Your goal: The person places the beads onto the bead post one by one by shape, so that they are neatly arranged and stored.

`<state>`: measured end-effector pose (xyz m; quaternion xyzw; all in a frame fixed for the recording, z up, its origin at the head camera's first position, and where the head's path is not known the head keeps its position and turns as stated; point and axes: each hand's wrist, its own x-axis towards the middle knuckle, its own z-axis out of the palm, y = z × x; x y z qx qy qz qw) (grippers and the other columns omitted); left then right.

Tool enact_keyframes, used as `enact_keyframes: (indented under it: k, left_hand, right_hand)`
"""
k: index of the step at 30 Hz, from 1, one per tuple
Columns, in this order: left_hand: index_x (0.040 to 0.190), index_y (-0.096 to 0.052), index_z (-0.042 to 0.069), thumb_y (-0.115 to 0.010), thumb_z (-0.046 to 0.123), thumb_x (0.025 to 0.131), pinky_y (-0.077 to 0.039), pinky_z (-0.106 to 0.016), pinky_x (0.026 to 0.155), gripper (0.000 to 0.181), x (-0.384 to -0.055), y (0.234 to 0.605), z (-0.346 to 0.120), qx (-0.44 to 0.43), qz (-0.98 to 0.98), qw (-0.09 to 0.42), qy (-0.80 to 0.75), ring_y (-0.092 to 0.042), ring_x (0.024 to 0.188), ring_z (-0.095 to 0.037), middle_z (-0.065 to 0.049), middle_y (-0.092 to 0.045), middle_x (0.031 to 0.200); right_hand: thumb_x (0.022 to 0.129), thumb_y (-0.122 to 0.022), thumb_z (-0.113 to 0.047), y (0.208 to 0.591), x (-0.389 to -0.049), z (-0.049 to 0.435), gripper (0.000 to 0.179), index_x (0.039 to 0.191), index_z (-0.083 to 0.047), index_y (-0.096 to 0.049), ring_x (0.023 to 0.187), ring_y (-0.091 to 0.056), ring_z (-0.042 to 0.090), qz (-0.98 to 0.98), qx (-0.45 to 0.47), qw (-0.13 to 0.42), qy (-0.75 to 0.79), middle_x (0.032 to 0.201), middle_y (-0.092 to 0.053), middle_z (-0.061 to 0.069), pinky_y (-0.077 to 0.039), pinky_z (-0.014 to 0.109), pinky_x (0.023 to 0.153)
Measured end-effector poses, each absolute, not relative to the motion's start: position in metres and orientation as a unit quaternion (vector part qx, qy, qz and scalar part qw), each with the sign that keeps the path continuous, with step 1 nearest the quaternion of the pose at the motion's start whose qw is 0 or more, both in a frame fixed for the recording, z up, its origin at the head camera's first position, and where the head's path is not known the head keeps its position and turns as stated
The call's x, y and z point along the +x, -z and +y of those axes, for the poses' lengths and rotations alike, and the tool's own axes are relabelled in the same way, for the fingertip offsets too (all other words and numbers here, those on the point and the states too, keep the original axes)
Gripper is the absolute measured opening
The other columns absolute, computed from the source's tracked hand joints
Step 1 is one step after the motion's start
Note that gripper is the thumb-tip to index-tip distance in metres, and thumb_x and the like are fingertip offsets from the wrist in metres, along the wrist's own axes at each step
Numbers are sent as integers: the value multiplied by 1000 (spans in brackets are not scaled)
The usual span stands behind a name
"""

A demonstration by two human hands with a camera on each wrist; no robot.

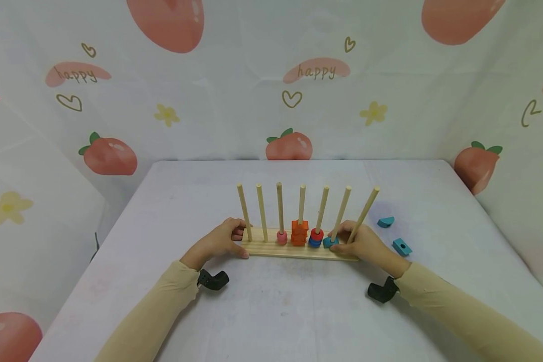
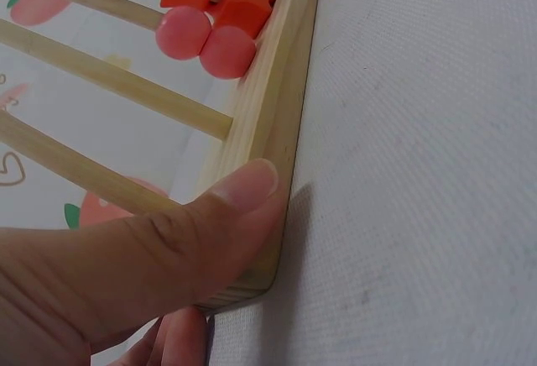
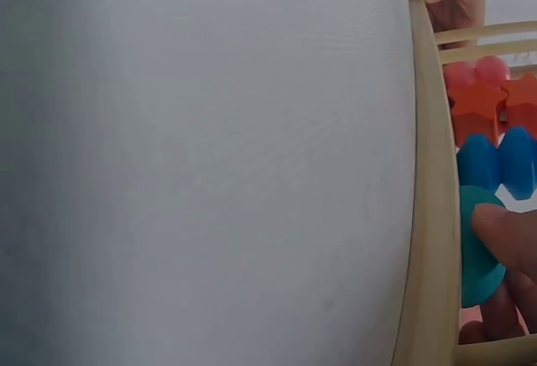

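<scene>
A wooden peg board [image 1: 271,249] with several upright pegs lies across the table. My left hand [image 1: 221,239] grips its left end, thumb [image 2: 247,185] on the front edge and fingers behind. At the foot of the second peg from the right, my right hand [image 1: 366,246] pinches a teal half-round bead [image 3: 478,265] between thumb and fingers. The bead sits low against the base, threaded on that peg. Other pegs hold pink beads [image 1: 282,238], stacked orange star beads [image 1: 299,234], and a red bead [image 1: 317,234] above blue ones [image 1: 315,243]. The two leftmost pegs and the rightmost are bare.
Right of the board lie two loose teal blocks: a half-round one [image 1: 386,221] and a block with a hole [image 1: 402,247]. The white-covered table [image 1: 276,311] ends at a printed cloth backdrop [image 1: 235,100]. Black wrist mounts [image 1: 214,280] hang below both sleeves.
</scene>
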<state>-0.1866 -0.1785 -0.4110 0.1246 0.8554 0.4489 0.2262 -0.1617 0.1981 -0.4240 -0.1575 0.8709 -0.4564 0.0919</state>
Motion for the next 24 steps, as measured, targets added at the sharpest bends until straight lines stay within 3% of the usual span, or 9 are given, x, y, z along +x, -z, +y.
enact_keyframes:
  k: [8, 24]
  left_hand:
    - [128, -50, -6, -87, -2, 65, -48, -38, 104, 73, -187, 411, -178, 124, 853, 227, -453, -50, 117, -30, -19, -42, 123]
    - [129, -50, -6, -86, -2, 65, -48, -39, 104, 73, -186, 410, -178, 127, 853, 229, -452, -51, 117, -31, -20, -42, 123]
  right_hand:
    - [75, -82, -12, 425, -162, 198, 23, 95, -7, -70, 70, -45, 15, 871, -160, 86, 456, 76, -53, 4, -40, 18, 58]
    - [76, -83, -13, 422, -160, 197, 26, 96, -7, -69, 72, -47, 17, 868, -164, 89, 461, 80, -57, 7, -41, 18, 60]
